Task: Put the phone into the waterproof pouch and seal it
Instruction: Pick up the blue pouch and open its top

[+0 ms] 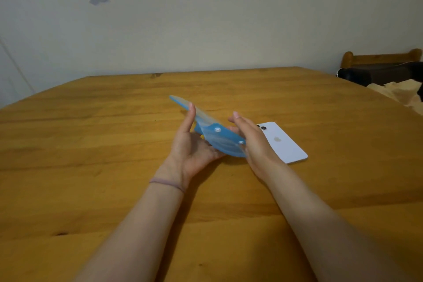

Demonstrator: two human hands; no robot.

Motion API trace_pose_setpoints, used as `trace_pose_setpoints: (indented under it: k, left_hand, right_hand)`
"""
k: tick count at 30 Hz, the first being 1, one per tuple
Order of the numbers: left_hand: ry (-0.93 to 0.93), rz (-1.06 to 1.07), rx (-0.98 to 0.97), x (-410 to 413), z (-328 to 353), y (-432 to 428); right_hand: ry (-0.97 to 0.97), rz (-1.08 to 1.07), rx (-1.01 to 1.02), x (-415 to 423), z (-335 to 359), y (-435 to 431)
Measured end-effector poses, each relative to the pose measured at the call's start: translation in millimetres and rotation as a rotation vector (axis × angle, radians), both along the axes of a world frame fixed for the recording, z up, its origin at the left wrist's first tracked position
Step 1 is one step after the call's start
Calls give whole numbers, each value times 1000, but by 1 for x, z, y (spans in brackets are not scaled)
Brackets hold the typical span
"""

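The step in hand is preparation of the pouch; insertion of the phone has not begun.

Left hand (194, 144): palm up, raised above the surface (91, 144), supporting the near end of the pouch (219, 137) from below, with the thumb up against its left edge. Its grip is a loose cradle on the pouch, not a tight clamp.

Pouch: one, blue-edged with a clear body, held tilted, its far end pointing away and to the left. Two pale snap studs show on the blue closure band at the near end. Whether the mouth is open cannot be told.

Right hand (251, 142): against the right side of the closure band, fingers extended. Its grip on the pouch is light, at the edge only.

Phone (283, 144): one, pale, lying back up on the surface just right of the right hand, partly hidden by it, untouched.

Judgement on the next move: the closure needs to be parted, then one hand must release to fetch the phone and slide it in, with sealing to follow.

Count: two hands, one pouch, one phone, two studs visible.
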State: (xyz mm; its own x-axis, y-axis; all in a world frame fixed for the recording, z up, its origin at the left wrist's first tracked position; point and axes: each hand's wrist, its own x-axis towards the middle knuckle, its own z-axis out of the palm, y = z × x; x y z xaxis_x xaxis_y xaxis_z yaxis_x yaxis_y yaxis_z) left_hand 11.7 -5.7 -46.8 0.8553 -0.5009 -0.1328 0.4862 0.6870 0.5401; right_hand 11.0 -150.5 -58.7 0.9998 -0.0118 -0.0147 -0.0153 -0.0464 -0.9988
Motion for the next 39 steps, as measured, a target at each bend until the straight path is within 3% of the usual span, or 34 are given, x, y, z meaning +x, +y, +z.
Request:
trace_pose_setpoints:
  k: [4,20,23,27,31,35,39]
  left_hand:
    - [-31,-96,0,-1,-2,-1]
    - [-23,35,-35,-1,3,1]
    - [16,111,-6,2,2,4]
    - [101,201,-50,2,2,7]
    - [126,204,-131,1,3,6]
    - [97,188,-124,-2,4,4]
    - [84,191,-74,-3,4,5]
  right_hand:
    - [-17,38,-82,-7,4,0]
    - [-208,199,-207,-25,14,-2]
    - [-384,117,-336,-22,13,-5]
    - [-642,-43,-302,-21,13,-5]
    - [-996,-177,-497,-21,11,-3]
    - [-1054,-265,-643,-21,8,1]
    - [-949,-306,-733,-23,9,4]
